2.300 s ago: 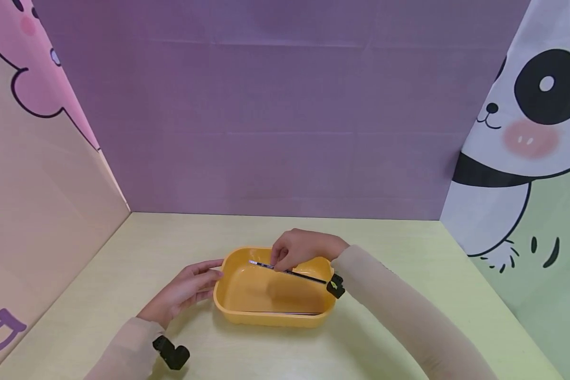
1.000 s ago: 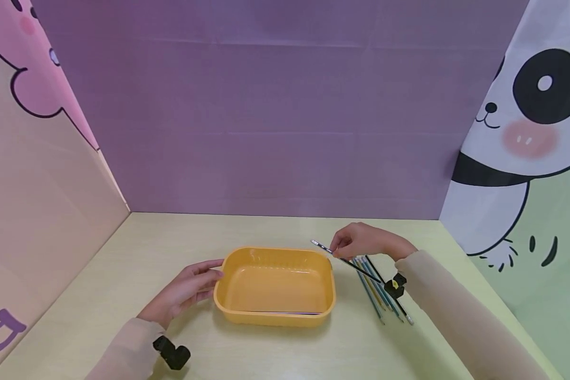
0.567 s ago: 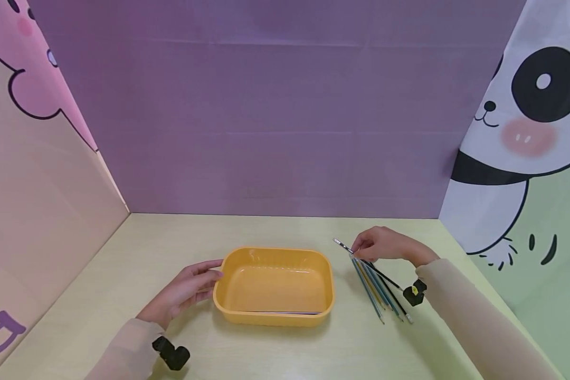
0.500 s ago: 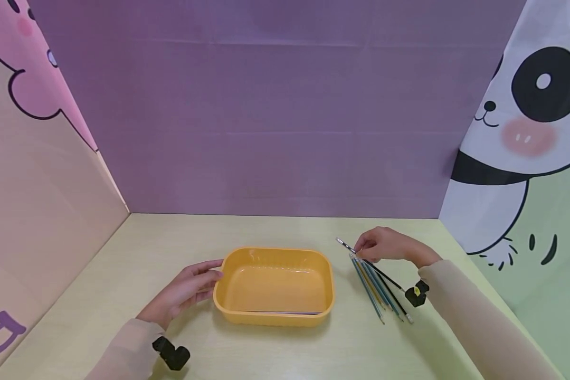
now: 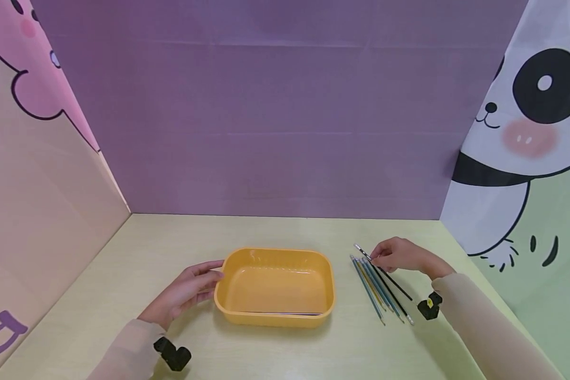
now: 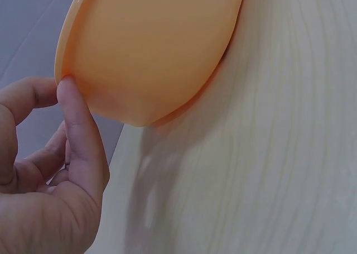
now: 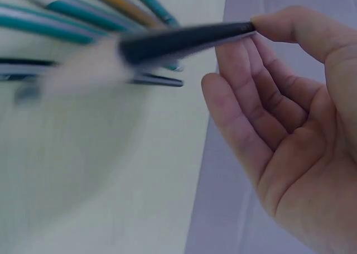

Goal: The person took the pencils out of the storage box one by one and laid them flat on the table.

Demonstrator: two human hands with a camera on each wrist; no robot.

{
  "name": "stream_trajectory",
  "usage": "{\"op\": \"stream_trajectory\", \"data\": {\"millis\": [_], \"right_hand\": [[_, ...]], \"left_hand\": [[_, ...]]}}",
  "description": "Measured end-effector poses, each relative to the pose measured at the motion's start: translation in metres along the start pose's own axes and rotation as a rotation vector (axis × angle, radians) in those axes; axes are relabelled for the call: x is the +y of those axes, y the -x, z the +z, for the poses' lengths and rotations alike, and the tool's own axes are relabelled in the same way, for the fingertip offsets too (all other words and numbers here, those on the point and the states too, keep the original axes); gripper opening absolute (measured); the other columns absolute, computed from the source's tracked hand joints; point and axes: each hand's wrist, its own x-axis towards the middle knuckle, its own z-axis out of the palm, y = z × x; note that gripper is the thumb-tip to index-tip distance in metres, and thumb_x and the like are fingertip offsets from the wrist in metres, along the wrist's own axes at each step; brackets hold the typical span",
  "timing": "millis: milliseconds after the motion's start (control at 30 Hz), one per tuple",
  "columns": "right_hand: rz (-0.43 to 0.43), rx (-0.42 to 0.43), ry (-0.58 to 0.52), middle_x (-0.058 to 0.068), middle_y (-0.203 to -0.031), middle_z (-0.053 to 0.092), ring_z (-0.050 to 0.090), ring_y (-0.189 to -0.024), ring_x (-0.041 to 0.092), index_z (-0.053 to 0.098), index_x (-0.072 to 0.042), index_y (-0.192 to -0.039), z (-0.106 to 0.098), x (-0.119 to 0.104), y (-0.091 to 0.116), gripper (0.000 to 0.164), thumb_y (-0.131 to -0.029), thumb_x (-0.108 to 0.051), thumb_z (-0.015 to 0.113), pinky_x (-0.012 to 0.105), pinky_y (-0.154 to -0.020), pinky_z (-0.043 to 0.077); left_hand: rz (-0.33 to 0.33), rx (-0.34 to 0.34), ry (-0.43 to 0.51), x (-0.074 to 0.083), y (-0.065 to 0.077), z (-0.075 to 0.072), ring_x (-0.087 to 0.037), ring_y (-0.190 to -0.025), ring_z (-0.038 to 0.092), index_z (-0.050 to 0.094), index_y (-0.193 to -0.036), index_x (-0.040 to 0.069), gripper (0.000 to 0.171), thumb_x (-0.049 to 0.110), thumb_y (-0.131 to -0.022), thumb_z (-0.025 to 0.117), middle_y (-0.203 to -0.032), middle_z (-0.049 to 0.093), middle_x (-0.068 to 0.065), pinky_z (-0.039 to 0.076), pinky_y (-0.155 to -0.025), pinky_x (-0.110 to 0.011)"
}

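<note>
The left hand [image 5: 185, 294] pinches the left rim of the yellow tray [image 5: 275, 290] on the table [image 5: 266, 353]; the right hand [image 5: 404, 256] pinches a black pencil [image 5: 396, 285] between thumb and fingers. It hangs slanted above the other pencils [image 5: 374, 289], which lie bunched on the table, right of the tray.
</note>
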Motion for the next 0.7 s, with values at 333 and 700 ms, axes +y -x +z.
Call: {"op": "stream_trajectory", "data": {"millis": [333, 700], "right_hand": [[0.055, 0.05, -0.034, 0.003, -0.077, 0.062, 0.057, -0.071, 0.018, 0.066, 0.006, -0.108, 0.004, 0.018, 0.005, 0.026, -0.095, -0.017, 0.067, 0.033, -0.073, 0.051], [0.097, 0.118, 0.006, 0.003, -0.074, 0.063, 0.058, -0.067, 0.016, 0.067, 0.006, -0.106, 0.012, 0.03, 0.01, 0.026, -0.096, -0.018, 0.065, 0.031, -0.066, 0.053]], "left_hand": [[0.004, -0.013, 0.01, 0.0, -0.001, -0.001, -0.018, -0.093, 0.065, 0.038, -0.149, -0.006, 0.062, 0.021, -0.099, 0.064, -0.118, 0.064, -0.011, 0.057, -0.082, -0.027], [0.01, -0.022, 0.024, -0.003, -0.004, -0.003, -0.017, -0.094, 0.065, 0.039, -0.149, -0.006, 0.063, 0.02, -0.098, 0.065, -0.118, 0.066, -0.009, 0.057, -0.08, -0.027]]}}
